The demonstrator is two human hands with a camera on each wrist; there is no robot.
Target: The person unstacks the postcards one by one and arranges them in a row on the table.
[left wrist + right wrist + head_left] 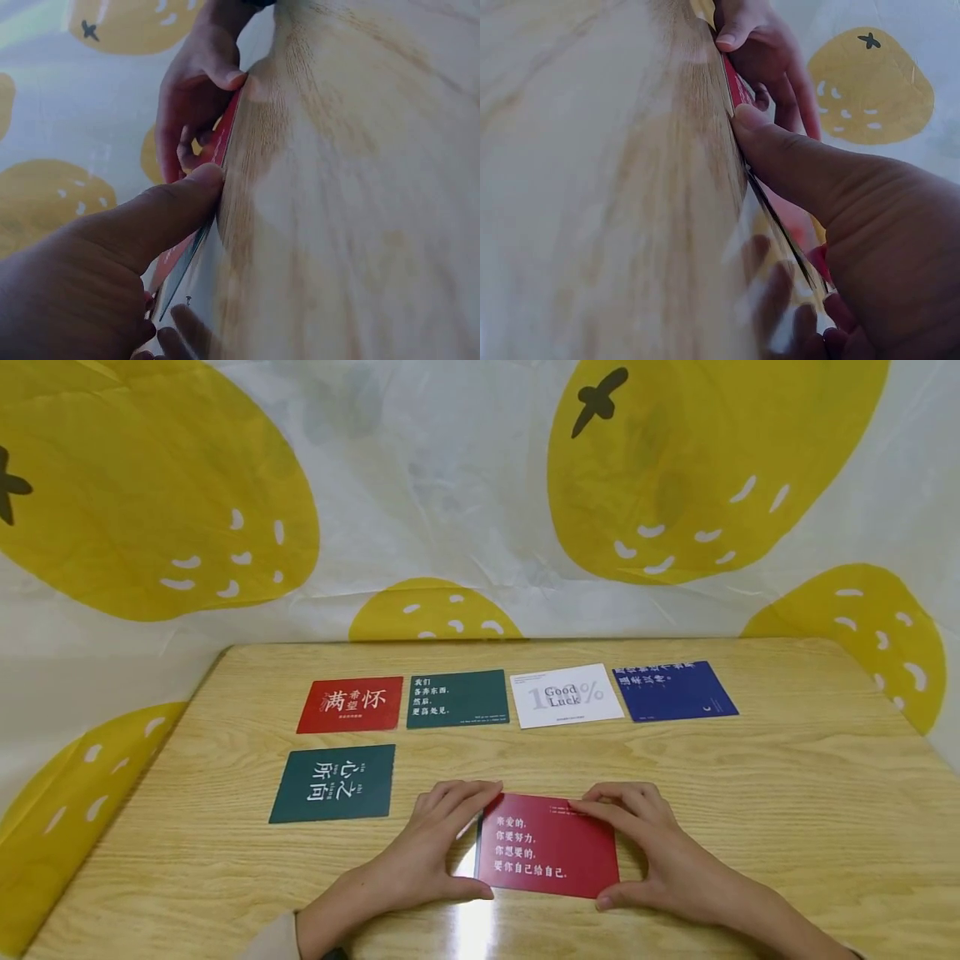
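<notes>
A crimson card with white Chinese lettering lies near the front of the table, between my two hands. My left hand holds its left side, index finger at the far corner and thumb at the near one. On the right side my right hand grips likewise, thumb at the near corner and forefinger over the far edge. A dark edge shows under the crimson card's left side. In the left wrist view, the left thumb presses the card's near edge; the right wrist view has the right thumb on that edge.
Across the back lie a bright red card, a green card, a white "Good Luck" card and a blue card. Another green card lies left, in front of them. A fruit-patterned cloth hangs behind the wooden table.
</notes>
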